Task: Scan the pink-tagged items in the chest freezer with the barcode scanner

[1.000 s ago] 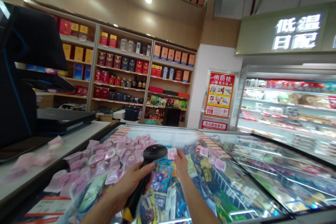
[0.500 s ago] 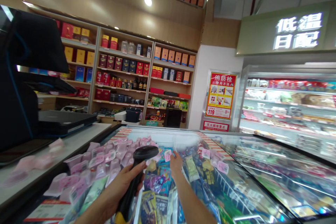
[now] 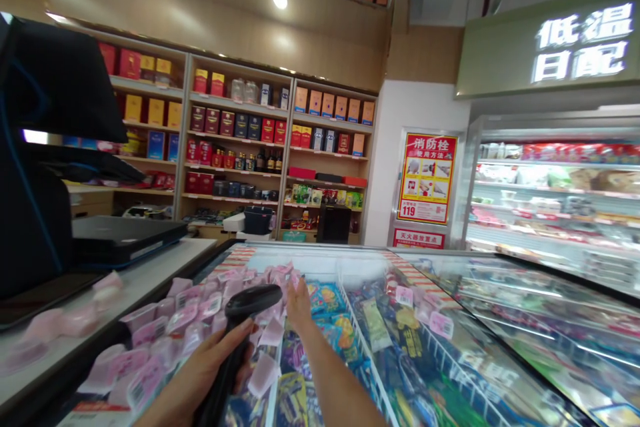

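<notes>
My left hand [image 3: 213, 363] is wrapped around the handle of a black handheld barcode scanner [image 3: 253, 300], its head pointing away and to the right. Just right of the scanner head, my right hand [image 3: 299, 307] reaches to the edge of a pile of pink plastic cups [image 3: 197, 310], many with barcode labels. Its fingertips are partly hidden and blurred against the pink cups, so I cannot tell whether they hold one. Two pink pieces, one a loose pink cup [image 3: 263, 375], lie beside the scanner, above packaged frozen goods [image 3: 295, 397].
A chest freezer with white wire dividers [image 3: 370, 353] holds bagged goods. More pink cups [image 3: 441, 324] are at its right side. To the left stands a counter [image 3: 197, 250] with a black register [image 3: 37, 180]. Stocked shelves [image 3: 235, 107] and a lit refrigerated case [image 3: 550, 193] line the back.
My right hand has moved left, from over the blue packets to the pink pile. The scanner has shifted left and slightly down. Loose pink pieces now show beside the scanner.
</notes>
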`<state>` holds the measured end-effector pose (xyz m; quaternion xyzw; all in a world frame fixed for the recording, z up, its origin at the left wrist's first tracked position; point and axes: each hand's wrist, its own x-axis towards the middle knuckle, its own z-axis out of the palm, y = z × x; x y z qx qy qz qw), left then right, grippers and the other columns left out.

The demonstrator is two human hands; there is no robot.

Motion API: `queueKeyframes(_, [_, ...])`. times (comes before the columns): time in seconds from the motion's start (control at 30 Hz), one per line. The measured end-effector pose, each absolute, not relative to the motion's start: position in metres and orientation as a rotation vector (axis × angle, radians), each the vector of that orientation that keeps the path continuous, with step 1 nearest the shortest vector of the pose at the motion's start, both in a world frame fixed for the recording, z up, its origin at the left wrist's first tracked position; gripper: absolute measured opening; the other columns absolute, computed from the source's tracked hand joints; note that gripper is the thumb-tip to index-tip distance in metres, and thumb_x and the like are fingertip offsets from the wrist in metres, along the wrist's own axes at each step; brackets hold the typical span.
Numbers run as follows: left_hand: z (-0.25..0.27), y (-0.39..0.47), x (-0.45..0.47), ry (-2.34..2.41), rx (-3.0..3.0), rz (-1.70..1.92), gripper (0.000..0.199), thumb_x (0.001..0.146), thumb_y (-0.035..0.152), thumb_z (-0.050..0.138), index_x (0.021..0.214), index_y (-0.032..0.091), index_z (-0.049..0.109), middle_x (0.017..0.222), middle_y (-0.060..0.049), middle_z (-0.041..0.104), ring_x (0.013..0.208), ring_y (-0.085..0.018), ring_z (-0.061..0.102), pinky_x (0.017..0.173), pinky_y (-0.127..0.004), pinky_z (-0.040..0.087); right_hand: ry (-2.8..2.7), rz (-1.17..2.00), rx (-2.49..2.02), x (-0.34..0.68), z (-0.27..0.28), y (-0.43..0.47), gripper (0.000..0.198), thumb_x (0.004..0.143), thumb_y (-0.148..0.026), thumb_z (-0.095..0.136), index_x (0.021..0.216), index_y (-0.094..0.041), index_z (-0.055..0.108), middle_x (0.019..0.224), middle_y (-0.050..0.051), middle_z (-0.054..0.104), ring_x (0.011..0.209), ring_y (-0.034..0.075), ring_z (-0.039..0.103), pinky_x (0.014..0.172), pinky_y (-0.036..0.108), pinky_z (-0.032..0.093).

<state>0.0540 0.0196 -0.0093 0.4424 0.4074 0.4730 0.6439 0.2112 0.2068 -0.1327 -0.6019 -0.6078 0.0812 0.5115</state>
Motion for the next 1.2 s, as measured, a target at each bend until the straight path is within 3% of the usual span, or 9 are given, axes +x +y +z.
queueKeyframes(0.2, [-0.009, 0.018, 0.069, 0.927, 1.048, 1.038, 0.033, 0.059, 0.046, 0.061, 0.068, 0.015, 0.053, 0.05, 0.004, 0.052, 0.038, -0.006, 0.043, 0.035, -0.016, 0.036, -1.262, 0.321, -1.417, 0.234, -0.117, 0.199, 0.057, 0.079, -0.046, 0.024, 0.122, -0.01, 0.033, 0.126, 0.014, 0.037, 0.117, 0.02, 0.031, 0.095, 0.035, 0.026])
queueKeyframes(0.43, [-0.013, 0.021, 0.097, 0.92, 1.066, 0.939, 0.032, 0.058, 0.046, 0.062, 0.065, 0.017, 0.051, 0.051, 0.003, 0.053, 0.039, -0.006, 0.044, 0.038, -0.017, 0.037, -1.043, -0.352, -1.786, 0.403, -0.093, 0.132, 0.042, 0.073, -0.022, 0.037, 0.113, -0.01, 0.044, 0.116, 0.014, 0.045, 0.11, 0.023, 0.038, 0.089, 0.034, 0.028])
queueKeyframes(0.53, [-0.014, 0.021, 0.106, 0.93, 1.108, 0.92, 0.033, 0.058, 0.047, 0.06, 0.063, 0.015, 0.053, 0.049, 0.003, 0.052, 0.038, -0.006, 0.043, 0.037, -0.017, 0.036, -0.987, -0.435, -2.03, 0.459, -0.089, 0.115, 0.039, 0.071, -0.014, 0.037, 0.109, -0.01, 0.048, 0.114, 0.016, 0.047, 0.106, 0.023, 0.041, 0.085, 0.032, 0.03])
queueKeyframes(0.67, [-0.013, 0.018, 0.113, 0.932, 1.116, 0.922, 0.032, 0.058, 0.046, 0.06, 0.061, 0.015, 0.053, 0.048, 0.003, 0.051, 0.038, -0.005, 0.042, 0.036, -0.016, 0.034, -1.14, -0.269, -2.142, 0.482, -0.087, 0.111, 0.029, 0.069, -0.007, 0.037, 0.088, -0.011, 0.059, 0.09, 0.014, 0.059, 0.09, 0.021, 0.051, 0.077, 0.029, 0.033])
queueKeyframes(0.77, [-0.012, 0.015, 0.116, 0.908, 1.134, 0.921, 0.031, 0.06, 0.045, 0.059, 0.061, 0.015, 0.053, 0.047, 0.003, 0.05, 0.038, -0.005, 0.042, 0.036, -0.016, 0.034, -1.18, -0.186, -2.093, 0.471, -0.086, 0.113, 0.021, 0.068, -0.011, 0.042, 0.077, -0.01, 0.061, 0.083, 0.013, 0.061, 0.082, 0.021, 0.055, 0.072, 0.028, 0.036])
queueKeyframes(1.03, [-0.007, -0.005, 0.111, 0.828, 1.216, 0.832, 0.03, 0.063, 0.044, 0.057, 0.061, 0.016, 0.049, 0.048, 0.004, 0.049, 0.038, -0.005, 0.041, 0.037, -0.016, 0.033, -1.283, 0.102, -1.789, 0.392, -0.072, 0.111, 0.016, 0.064, -0.023, 0.051, 0.071, -0.015, 0.064, 0.069, 0.003, 0.066, 0.063, 0.014, 0.059, 0.057, 0.021, 0.041])
queueKeyframes(1.2, [-0.002, -0.017, 0.101, 0.781, 1.196, 0.864, 0.03, 0.062, 0.044, 0.057, 0.059, 0.016, 0.048, 0.047, 0.005, 0.049, 0.036, -0.004, 0.04, 0.036, -0.016, 0.031, -1.282, 0.316, -1.548, 0.348, -0.055, 0.104, 0.018, 0.061, -0.025, 0.053, 0.071, -0.015, 0.064, 0.061, 0.002, 0.065, 0.057, 0.014, 0.057, 0.049, 0.021, 0.04])
